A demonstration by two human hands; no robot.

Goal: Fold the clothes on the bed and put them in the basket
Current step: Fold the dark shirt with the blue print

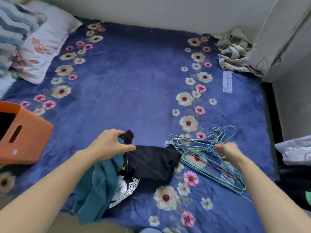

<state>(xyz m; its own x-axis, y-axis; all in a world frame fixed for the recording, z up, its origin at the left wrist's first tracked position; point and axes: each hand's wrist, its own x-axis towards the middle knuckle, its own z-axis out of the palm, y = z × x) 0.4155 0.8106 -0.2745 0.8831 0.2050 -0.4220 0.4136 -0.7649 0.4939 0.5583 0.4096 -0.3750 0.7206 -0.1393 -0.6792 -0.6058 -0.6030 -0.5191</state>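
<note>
On bed [134, 81] | left hand [109, 143] grips clothes [151, 161] | right hand [227, 151] pinches hangers [207, 146]

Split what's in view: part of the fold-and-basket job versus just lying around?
Job: black garment, gripped by the left hand; teal garment; white printed garment; orange basket.
Lying about: wire hangers, held by the right hand; pillows; crumpled sheet.

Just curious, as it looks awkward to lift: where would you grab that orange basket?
Probably at the slot cut high in the near wall of the basket. Come from that near side, fingers hooked through under the rim; the wall around it looks smooth, with nothing else to grip.
</note>
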